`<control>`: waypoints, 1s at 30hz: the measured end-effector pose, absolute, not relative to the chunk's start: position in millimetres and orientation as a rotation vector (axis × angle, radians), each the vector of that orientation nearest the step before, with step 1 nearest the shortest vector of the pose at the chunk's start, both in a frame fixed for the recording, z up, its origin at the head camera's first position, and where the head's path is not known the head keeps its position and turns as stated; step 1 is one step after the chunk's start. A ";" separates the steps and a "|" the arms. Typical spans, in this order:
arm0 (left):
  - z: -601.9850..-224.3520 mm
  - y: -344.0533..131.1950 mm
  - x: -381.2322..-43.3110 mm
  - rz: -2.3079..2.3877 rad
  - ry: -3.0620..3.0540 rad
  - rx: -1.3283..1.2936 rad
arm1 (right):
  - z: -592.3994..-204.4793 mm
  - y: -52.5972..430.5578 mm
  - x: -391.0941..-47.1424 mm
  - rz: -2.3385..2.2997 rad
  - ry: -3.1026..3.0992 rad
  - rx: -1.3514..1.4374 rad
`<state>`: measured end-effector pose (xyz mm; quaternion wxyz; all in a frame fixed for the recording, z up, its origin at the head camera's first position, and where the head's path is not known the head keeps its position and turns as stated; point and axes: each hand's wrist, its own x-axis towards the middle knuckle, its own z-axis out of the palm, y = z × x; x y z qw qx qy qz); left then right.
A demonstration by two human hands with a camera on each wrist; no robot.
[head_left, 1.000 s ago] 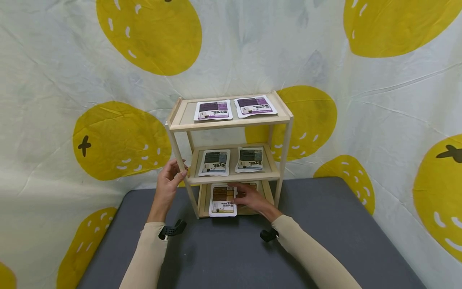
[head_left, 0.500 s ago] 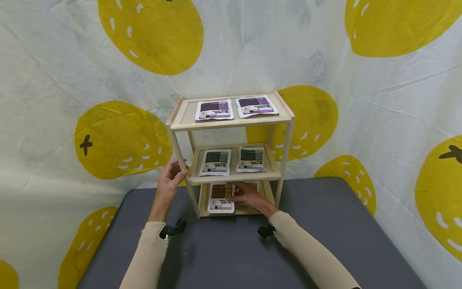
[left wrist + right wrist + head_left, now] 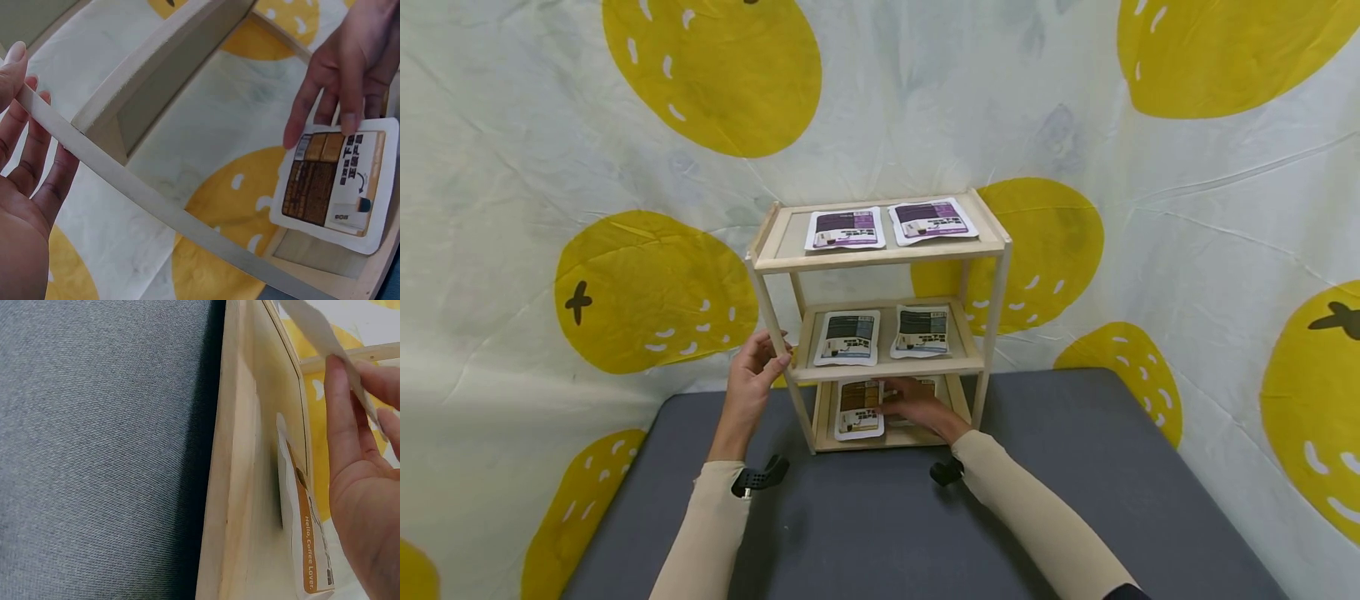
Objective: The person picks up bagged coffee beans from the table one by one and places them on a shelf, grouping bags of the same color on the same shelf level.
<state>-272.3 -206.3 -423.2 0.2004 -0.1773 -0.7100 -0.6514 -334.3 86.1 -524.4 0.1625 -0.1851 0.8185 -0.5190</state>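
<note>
A flat white coffee packet with a brown label is pinched between the thumb and fingers of my right hand, inside the lowest tier of a small wooden shelf rack. In the right wrist view this packet is tilted and raised above the tier's floor. A second brown coffee packet, printed "Hello, Coffee Lover.", lies on that tier and is mostly behind my right hand in the head view. My left hand grips the rack's front left post between thumb and fingers, level with the middle tier.
Two purple-labelled packets lie on the top tier, and two dark-labelled packets on the middle one, close above my right hand. The rack stands on a grey table against a fruit-patterned cloth.
My right hand has moved the held packet inward from over the front edge of the lowest tier, slightly to the left. My left hand has stayed on the post.
</note>
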 end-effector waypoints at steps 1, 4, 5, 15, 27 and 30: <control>-422.9 -206.1 -272.1 -1.821 -1.985 -0.492 | -524.7 85.6 -335.1 -1.499 2.314 -0.521; -422.6 -205.8 -271.9 -1.825 -1.986 -0.488 | -525.8 84.8 -336.6 -1.561 2.258 -0.526; -422.4 -205.5 -271.7 -1.824 -1.988 -0.486 | -526.2 84.6 -337.0 -1.571 2.250 -0.527; -421.1 -203.7 -271.2 -1.836 -1.981 -0.497 | -530.8 84.7 -336.7 -1.540 2.319 -0.515; -425.7 -211.8 -266.7 -1.859 -1.974 -0.477 | -511.0 96.9 -321.2 -1.444 2.401 -0.562; -430.7 -217.6 -263.9 -1.903 -1.952 -0.465 | -506.9 102.6 -312.9 -1.390 2.429 -0.607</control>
